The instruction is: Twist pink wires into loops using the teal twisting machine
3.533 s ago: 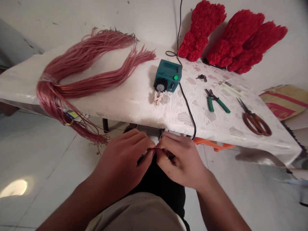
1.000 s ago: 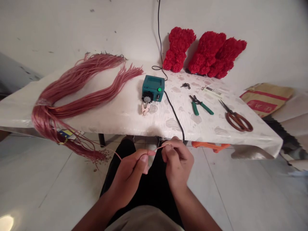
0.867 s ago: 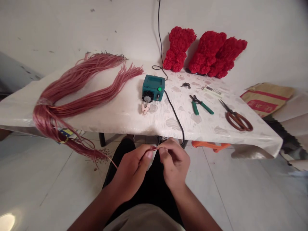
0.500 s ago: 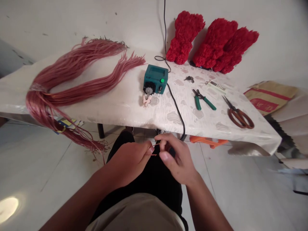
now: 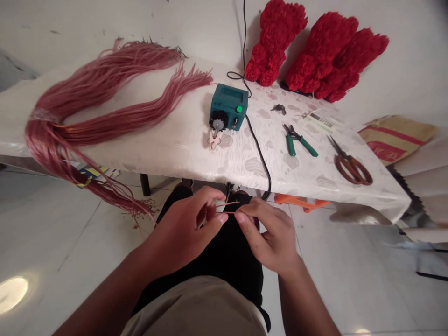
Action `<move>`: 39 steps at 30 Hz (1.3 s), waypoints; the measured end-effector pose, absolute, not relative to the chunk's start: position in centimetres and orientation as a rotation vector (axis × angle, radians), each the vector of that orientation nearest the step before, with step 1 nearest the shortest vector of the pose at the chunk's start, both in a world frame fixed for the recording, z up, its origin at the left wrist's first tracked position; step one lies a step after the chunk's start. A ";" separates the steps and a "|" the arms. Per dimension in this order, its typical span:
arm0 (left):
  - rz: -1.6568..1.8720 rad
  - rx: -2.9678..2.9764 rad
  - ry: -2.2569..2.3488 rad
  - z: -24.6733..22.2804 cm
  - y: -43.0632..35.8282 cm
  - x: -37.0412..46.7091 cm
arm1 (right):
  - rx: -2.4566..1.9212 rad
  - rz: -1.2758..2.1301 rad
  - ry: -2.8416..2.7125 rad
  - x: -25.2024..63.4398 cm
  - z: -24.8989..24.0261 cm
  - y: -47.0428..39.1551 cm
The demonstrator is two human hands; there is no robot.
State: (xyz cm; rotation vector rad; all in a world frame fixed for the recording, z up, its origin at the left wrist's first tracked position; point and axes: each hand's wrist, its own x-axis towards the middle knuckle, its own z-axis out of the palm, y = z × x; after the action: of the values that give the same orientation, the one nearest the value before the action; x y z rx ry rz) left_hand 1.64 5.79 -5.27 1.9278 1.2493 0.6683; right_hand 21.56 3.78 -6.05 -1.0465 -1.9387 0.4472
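Above my lap, my left hand (image 5: 191, 224) is curled, its thumb pointing right, with thin pink cord (image 5: 229, 213) coming out between the fingers. Two short lengths of it show: the upper one ends free, and my right hand (image 5: 269, 231) pinches the lower one between thumb and forefinger. How the cord runs inside my left hand is hidden. A large bundle of similar pink cords (image 5: 115, 129) lies over the left of the table, tied at its bend, one tail hanging off the front edge.
On the patterned tablecloth (image 5: 168, 158) stands a teal motor box (image 5: 229, 106) with a pink clip (image 5: 214, 139) on its shaft. Green-handled pliers (image 5: 300, 141) and brown-handled scissors (image 5: 352, 163) lie to the right. Red fluffy flower bunches (image 5: 325, 56) lean on the wall. An orange stool (image 5: 301, 202) is underneath.
My right thumb and forefinger have closed on the lower cord. My left fingers have loosened and lifted slightly from the thumb. The view has shifted a little.
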 end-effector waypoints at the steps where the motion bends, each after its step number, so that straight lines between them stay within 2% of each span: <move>1: 0.769 1.928 1.229 -5.4 5.7 1.5 | -1.050 0.463 -1.917 21.6 -6.1 3.7; 7: 1.017 2.028 0.984 -5.7 5.6 1.8 | -1.020 0.574 -1.880 21.4 -6.4 3.5; 13: 1.035 1.926 1.081 -5.4 5.7 2.3 | -1.017 0.665 -1.866 21.3 -6.6 3.4; 21: 0.831 1.845 1.138 -5.0 5.5 2.3 | -1.051 0.706 -1.859 23.4 -4.7 4.1; 25: 0.704 1.780 1.100 -4.7 5.6 2.1 | -0.898 0.742 -2.085 23.4 -3.8 4.9; 33: 0.576 1.640 1.122 -4.1 5.6 1.5 | -0.869 0.440 -2.360 23.0 -3.6 4.7; 39: 0.503 1.689 1.077 -4.1 5.7 1.6 | -0.868 0.453 -2.441 22.9 -3.0 4.6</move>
State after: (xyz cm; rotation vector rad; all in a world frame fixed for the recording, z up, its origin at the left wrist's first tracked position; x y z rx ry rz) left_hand 1.55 5.67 -4.12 1.6888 1.0773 0.5026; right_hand 22.88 4.58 -2.98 -0.8677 -2.4409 0.4535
